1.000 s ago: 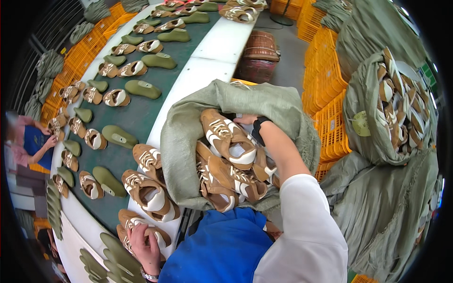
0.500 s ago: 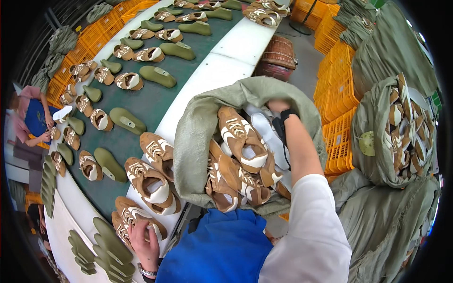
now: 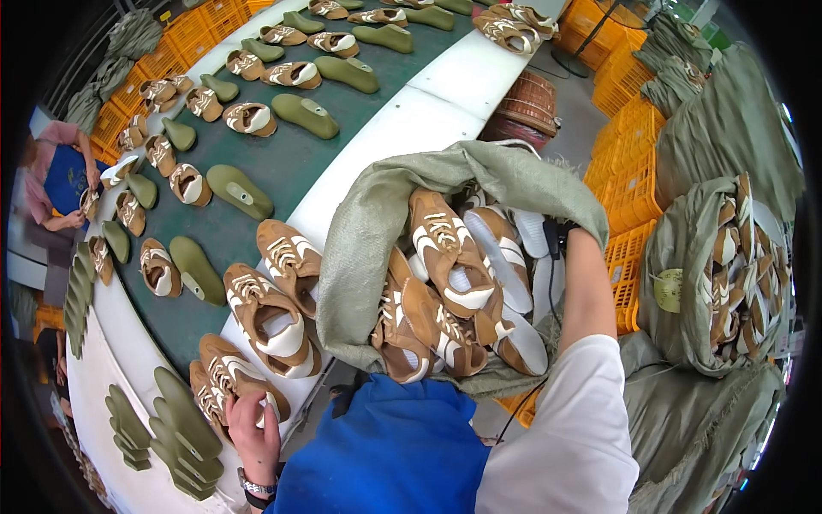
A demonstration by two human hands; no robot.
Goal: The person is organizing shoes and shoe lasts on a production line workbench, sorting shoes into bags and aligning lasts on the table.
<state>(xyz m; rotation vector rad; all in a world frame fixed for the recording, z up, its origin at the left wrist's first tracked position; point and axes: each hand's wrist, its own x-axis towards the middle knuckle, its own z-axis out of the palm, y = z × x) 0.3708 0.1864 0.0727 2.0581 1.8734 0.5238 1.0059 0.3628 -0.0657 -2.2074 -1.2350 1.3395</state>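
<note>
Resting on a brown shoe (image 3: 224, 387) at the table's near edge, the left hand (image 3: 254, 428) grips it as before; the right hand (image 3: 572, 233), reaching deeper than a second ago, holds the green sack (image 3: 377, 214) rim.

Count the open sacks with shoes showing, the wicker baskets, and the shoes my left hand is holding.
Open sacks with shoes showing: 2, one in front, one on the right
Wicker basket: 1
Brown shoe gripped by the left hand: 1
Total: 4
</note>
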